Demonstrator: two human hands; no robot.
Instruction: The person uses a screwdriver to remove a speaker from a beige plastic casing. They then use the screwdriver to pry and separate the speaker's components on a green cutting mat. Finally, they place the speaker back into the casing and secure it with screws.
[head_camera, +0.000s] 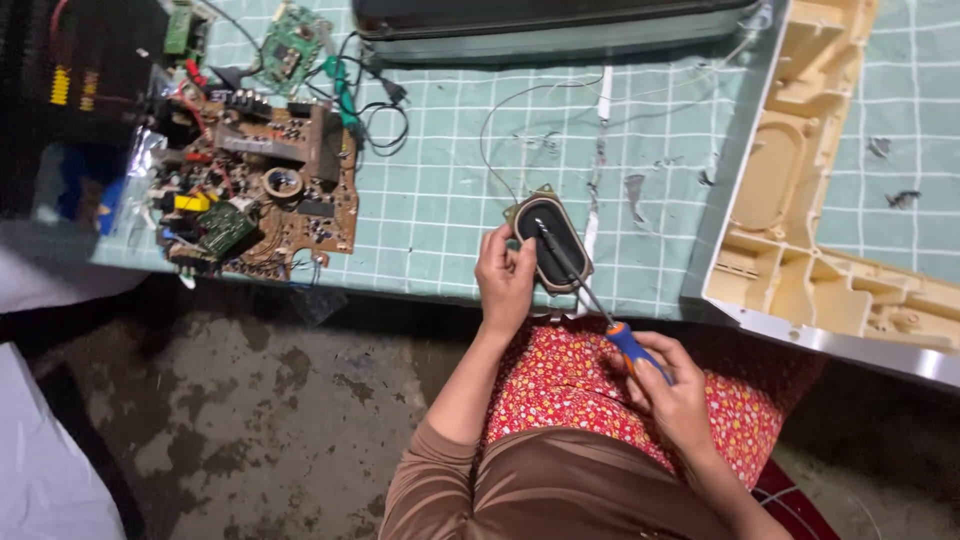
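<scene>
Holding the oval speaker (553, 245) mid-frame, left hand (505, 280) is gripping its edge; right hand (672, 385) is pinching a screwdriver (590, 295), tip on it; speaker apparently still assembled.

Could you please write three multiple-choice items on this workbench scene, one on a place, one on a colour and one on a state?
1. Where does the brown circuit board lie?
A. On the table's left part
B. Inside the cream housing
C. On the person's lap

2. What colours is the screwdriver handle?
A. Green and white
B. Blue and orange
C. All black

3. How is the oval speaker held?
A. It lies untouched
B. The left hand grips its edge, at the table's near edge
C. It hangs from its wire

Answers:
1 A: the board sits left of the speaker on the checked mat.
2 B: the handle in the right hand shows blue with an orange band.
3 B: the left fingers wrap its left side while the screwdriver tip rests on it.
</scene>
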